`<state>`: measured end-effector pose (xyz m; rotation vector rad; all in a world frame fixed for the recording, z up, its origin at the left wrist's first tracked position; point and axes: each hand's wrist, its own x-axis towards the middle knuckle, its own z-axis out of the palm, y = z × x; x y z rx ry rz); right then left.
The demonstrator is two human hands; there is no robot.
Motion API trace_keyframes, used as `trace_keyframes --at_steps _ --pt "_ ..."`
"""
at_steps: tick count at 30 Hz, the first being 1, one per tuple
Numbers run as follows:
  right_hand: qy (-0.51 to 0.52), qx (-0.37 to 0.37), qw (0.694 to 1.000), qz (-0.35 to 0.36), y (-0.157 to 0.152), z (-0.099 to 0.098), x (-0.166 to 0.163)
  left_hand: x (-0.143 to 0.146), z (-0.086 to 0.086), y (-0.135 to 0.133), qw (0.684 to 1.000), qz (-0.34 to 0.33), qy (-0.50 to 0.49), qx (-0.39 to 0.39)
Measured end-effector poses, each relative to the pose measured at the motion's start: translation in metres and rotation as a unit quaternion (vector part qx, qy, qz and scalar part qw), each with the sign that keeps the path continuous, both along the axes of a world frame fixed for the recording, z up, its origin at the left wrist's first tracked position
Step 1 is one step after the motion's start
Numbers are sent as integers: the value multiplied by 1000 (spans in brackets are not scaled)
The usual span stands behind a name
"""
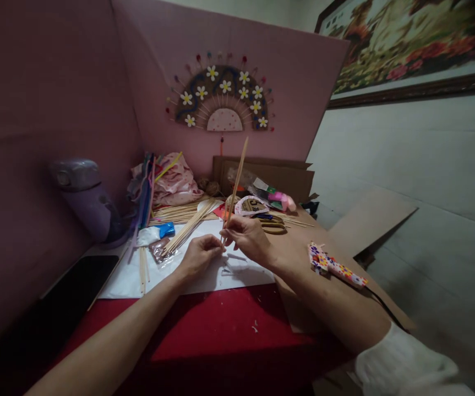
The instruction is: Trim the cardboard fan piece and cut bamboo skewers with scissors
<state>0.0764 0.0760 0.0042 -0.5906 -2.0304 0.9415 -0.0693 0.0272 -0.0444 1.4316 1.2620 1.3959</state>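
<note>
Thin bamboo sticks stand nearly upright in front of me, leaning slightly right. My right hand pinches them near their lower part, fingers wrapped closely. Beside it, my left hand is closed, thumb and fingertips at the sticks' bottom end. How many sticks are held is hard to make out. Under both hands lies a white sheet with small scraps on it. A bundle of bamboo sticks rests left of the hands, next to a clear packet with brown contents.
A flower-decorated fan hangs on the pink panel. Scissors lie right of the hands. Further right is a floral-patterned glue gun-like object. A purple bottle and a black phone-like slab are at left; red cloth covers the front.
</note>
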Motion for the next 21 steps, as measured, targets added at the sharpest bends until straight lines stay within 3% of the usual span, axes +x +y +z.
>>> trace_keyframes --at_steps 8,13,17,21 --pt "1 -40 997 70 12 -8 2 -2 -6 5 997 -2 75 -12" --pt "1 -22 998 50 12 -10 -7 -6 -7 5 990 45 133 23" --pt "-2 23 1000 22 12 -13 -11 -9 -6 7 986 34 162 30" --pt "19 17 1000 -1 13 -19 -12 -10 -5 7 984 24 176 5"
